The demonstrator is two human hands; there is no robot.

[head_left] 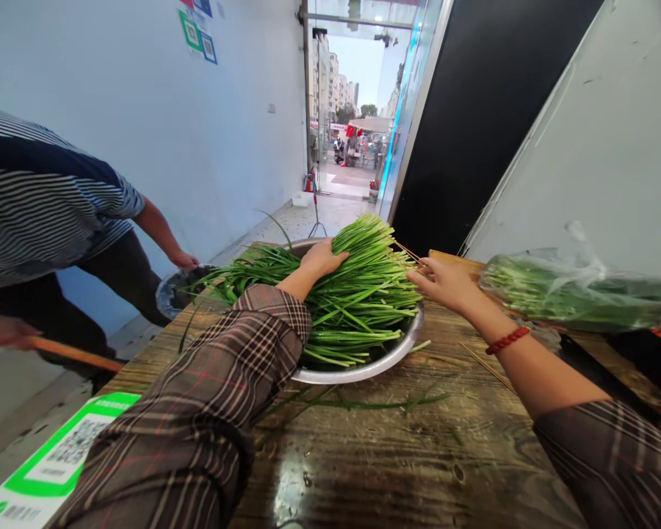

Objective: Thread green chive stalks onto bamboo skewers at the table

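Long green garlic chives (358,294) lie heaped in a metal bowl (377,369) on the wooden table, their pale cut ends towards the right. My left hand (320,260) is on top of the heap, closed around some chives at the back; part of its fingers is hidden among the stalks. Just right of the cut ends, my right hand (443,281) pinches thin bamboo skewers (407,252), whose tips reach to the chives. How many skewers it holds I cannot tell. More bamboo skewers (488,365) lie loose on the table.
A tied plastic bag of greens (576,289) lies at the table's right. A green QR code sign (69,448) is at the front left. Beyond the left edge, a person (49,198) holds a bin (175,289) and an orange handle (77,353). Stray chives (363,402) lie before the bowl.
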